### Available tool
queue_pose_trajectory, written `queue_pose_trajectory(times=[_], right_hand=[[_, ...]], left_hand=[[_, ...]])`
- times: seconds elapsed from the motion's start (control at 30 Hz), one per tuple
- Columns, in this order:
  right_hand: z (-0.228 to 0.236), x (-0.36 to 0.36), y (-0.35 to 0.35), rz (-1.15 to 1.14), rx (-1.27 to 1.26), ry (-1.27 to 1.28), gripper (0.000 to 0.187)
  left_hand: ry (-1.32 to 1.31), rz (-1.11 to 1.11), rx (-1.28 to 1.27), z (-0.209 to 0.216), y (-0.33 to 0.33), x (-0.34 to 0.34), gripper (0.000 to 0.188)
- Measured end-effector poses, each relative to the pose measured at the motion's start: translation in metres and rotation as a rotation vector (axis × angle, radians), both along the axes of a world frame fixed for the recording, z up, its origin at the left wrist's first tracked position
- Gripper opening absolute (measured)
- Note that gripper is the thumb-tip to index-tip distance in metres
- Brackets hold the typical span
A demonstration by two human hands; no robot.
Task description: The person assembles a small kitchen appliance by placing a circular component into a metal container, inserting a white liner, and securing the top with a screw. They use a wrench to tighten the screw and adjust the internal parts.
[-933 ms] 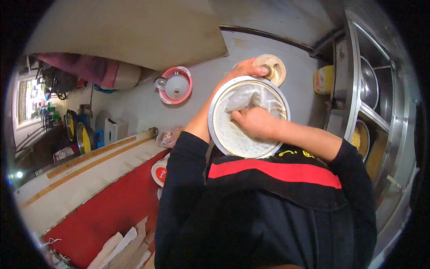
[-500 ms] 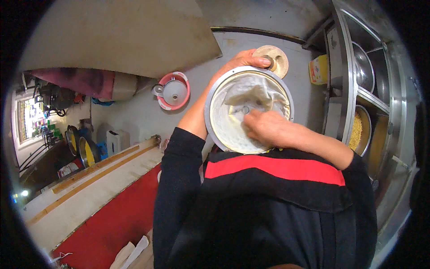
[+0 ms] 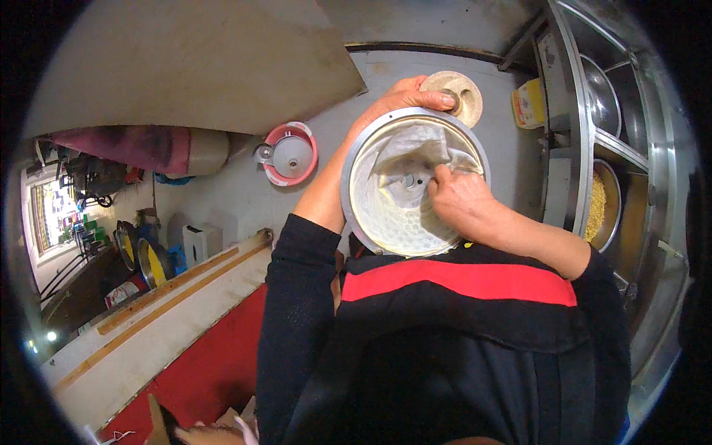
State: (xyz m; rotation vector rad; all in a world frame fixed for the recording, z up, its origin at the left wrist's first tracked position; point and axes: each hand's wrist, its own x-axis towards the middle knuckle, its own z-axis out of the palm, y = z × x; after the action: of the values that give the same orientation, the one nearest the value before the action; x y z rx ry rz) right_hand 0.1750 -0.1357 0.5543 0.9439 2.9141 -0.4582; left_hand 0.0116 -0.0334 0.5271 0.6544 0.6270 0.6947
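A round metal-rimmed basket [image 3: 347, 178], lined with wet, whitish filter cloth [image 3: 404, 222], is held in front of my black apron with its red band. At its far side, my left hand [image 3: 404, 96] is closed on a beige grinding stone disc [image 3: 466, 104], thumb against the disc's centre, while the left wrist lies along the basket's rim. My right hand [image 3: 463, 196] reaches inside the basket, fingers pinched on the cloth at its right side. Around the middle of the bottom the cloth is folded, and a small dark hole [image 3: 420, 181] shows there.
A pink bucket [image 3: 278, 174] with a grey inner part stands on the floor to the left. Metal shelving [image 3: 589, 178] on the right holds steel bowls, one with yellow grains [image 3: 595, 208]. A yellow-and-white container [image 3: 528, 104] stands beside it. A white ledge [image 3: 170, 311] crosses the left.
My right hand has moved right inside the basket, drawing the cloth with it and showing the dark hole. The left hand keeps its hold. At the bottom left a skin-toned shape has come in.
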Motion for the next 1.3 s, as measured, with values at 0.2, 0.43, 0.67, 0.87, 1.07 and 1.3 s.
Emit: queue_pose_trajectory(times=[0.2,0.43,0.67,0.87,1.07,1.3], right_hand=[[-0.006,0.000,-0.004,0.029,0.112,-0.110,0.013],[-0.014,-0.010,0.005,-0.040,-0.022,0.006,0.039],[-0.016,-0.018,0.025,-0.125,-0.175,0.029,0.046],[-0.003,-0.024,0.007,0.140,-0.449,-0.148,0.049],[-0.009,-0.033,-0.003,0.194,-0.471,-0.068,0.058],[0.001,-0.013,0.002,0.210,-0.434,-0.001,0.055]], left_hand=[[-0.050,-0.035,-0.025,-0.014,0.001,0.003,0.031],[-0.030,-0.014,-0.081,-0.021,-0.001,-0.001,0.030],[-0.055,0.022,-0.061,-0.013,-0.005,-0.001,0.027],[-0.047,-0.005,-0.093,-0.017,-0.002,0.000,0.027],[-0.036,-0.046,-0.091,-0.021,0.002,0.002,0.029],[-0.049,-0.079,-0.118,-0.019,0.000,0.001,0.031]])
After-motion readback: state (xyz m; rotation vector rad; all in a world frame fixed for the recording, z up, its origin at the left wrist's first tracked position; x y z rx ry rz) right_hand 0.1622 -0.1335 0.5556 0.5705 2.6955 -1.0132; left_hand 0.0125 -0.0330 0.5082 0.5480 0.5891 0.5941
